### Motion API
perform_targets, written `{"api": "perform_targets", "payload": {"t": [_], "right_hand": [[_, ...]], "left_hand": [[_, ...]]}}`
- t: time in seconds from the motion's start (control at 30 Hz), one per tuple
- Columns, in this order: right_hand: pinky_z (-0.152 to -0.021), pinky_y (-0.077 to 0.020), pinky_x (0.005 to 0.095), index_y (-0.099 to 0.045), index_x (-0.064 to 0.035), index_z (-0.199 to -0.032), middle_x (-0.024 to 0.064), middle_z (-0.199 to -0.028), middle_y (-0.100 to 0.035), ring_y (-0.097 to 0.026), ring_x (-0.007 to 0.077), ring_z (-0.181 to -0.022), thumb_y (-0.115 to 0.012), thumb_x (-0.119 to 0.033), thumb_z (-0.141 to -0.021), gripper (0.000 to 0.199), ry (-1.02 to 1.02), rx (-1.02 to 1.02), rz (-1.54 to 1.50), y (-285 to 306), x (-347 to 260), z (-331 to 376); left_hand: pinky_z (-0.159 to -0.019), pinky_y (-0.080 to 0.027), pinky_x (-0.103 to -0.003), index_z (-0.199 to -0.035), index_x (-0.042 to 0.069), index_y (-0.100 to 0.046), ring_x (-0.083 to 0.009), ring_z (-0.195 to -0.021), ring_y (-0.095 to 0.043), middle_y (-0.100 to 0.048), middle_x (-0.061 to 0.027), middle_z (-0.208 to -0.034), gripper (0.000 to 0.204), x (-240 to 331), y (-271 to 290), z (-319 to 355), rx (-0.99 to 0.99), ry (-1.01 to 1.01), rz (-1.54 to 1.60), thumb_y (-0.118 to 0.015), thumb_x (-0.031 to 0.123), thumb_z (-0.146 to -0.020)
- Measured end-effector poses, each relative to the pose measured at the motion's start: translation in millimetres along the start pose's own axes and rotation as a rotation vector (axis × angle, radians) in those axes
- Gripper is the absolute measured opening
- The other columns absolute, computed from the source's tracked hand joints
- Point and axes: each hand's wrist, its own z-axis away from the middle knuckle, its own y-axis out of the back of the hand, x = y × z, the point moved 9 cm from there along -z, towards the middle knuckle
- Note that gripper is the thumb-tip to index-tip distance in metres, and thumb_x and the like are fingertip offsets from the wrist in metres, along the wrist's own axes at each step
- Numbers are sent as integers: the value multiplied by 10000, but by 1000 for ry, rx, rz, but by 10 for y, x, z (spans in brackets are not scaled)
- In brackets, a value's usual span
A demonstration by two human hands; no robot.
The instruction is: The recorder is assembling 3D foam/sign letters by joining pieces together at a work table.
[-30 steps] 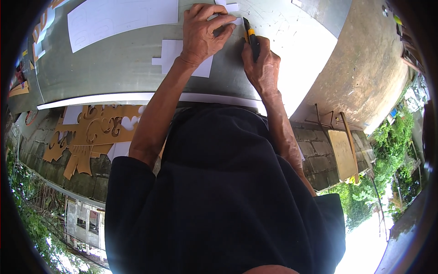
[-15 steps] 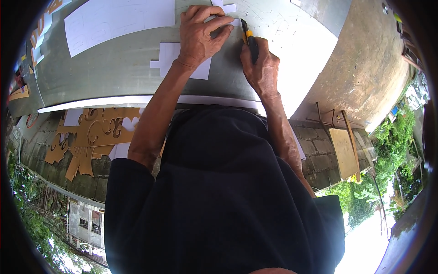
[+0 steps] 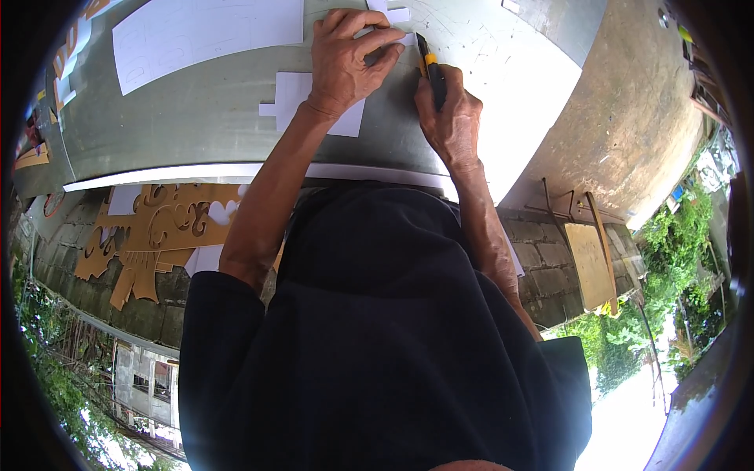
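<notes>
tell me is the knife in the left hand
No, the yellow and black knife sits in the right hand, while the left hand presses flat on a white paper piece.

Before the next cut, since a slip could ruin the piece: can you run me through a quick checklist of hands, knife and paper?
1. Left hand pressing down on the small white paper piece: ok.
2. Right hand gripping the yellow-and-black utility knife: ok.
3. Left fingers apart from the blade tip: cannot tell, they lie very close.
4. Blade extended: cannot tell.
5. Grey cutting surface under the work: ok.
6. Other white paper cut-out away from the knife: ok.
</notes>
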Motion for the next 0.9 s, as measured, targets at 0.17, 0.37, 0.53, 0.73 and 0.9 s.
{"api": "perform_targets", "payload": {"t": [0.17,0.37,0.53,0.73,0.9], "right_hand": [[-535,-540,426,-570,-8,-1072,216,-697,-677,-704,358,-599,-651,-134,-915,217,18,2,3,8,-16,19],[-536,-543,428,-570,-10,-1067,215,-689,-675,-704,359,-598,-649,-134,-920,208,17,13,-18,1,-6,17],[-538,-545,433,-569,-9,-1062,219,-694,-677,-703,368,-603,-649,-134,-920,205,4,6,-24,-5,-5,-17],[-542,-547,432,-568,-11,-1058,219,-699,-677,-702,368,-605,-649,-132,-921,200,16,3,-2,0,-37,4],[-545,-547,431,-568,-13,-1058,219,-702,-678,-704,367,-611,-650,-132,-920,200,11,4,15,-7,-30,-8]], "left_hand": [[-868,-464,-318,-944,240,-793,-160,-963,-587,-673,99,-990,250,2,-3,20,-4,1,-6,-848,153,-716],[-865,-466,-317,-943,239,-794,-159,-961,-587,-672,98,-984,252,12,10,8,5,-6,2,-848,149,-714],[-856,-472,-322,-944,236,-794,-163,-956,-587,-674,93,-987,262,-7,1,-12,-1,-3,9,-853,145,-706],[-854,-474,-321,-943,228,-795,-165,-954,-590,-675,86,-988,259,-3,8,11,15,-9,25,-854,142,-706],[-852,-476,-321,-941,229,-796,-166,-955,-591,-675,85,-989,256,-1,17,-4,14,-13,14,-852,141,-706]]}}
